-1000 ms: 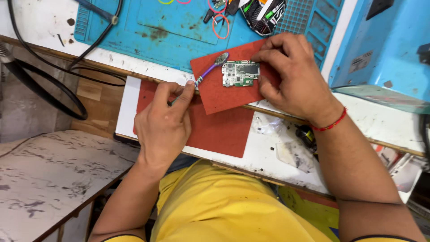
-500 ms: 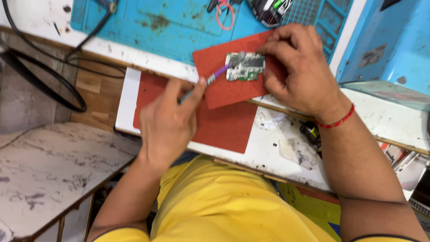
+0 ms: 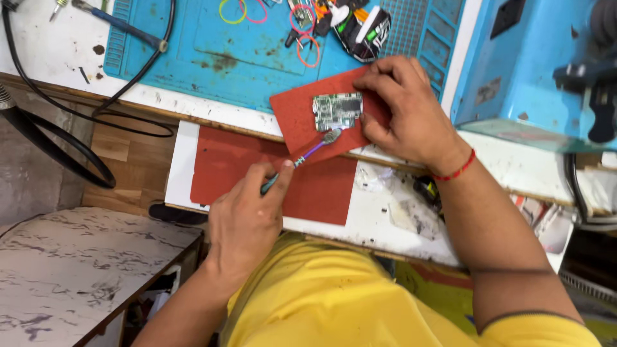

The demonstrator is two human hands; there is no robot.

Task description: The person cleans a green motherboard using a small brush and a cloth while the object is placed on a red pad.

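A small green circuit board (image 3: 338, 110) lies on a red pad (image 3: 297, 122) at the bench edge. My right hand (image 3: 405, 109) presses the board's right side and the pad down with its fingers. My left hand (image 3: 247, 222) grips a small brush (image 3: 307, 154) with a purple and teal handle; its bristled head touches the board's lower edge. A larger red mat (image 3: 231, 168) lies under my left hand on a white pull-out shelf (image 3: 180, 168).
A blue work mat (image 3: 212, 45) covers the bench, with coloured rubber bands (image 3: 232, 11), tools (image 3: 360, 29) and a black cable (image 3: 58, 122). A blue machine (image 3: 533, 71) stands at right. A stained white table (image 3: 71, 270) is at lower left.
The view has shifted. My left hand has dropped lower and back toward me, with the brush head staying at the board's lower edge. My right hand keeps holding the board.
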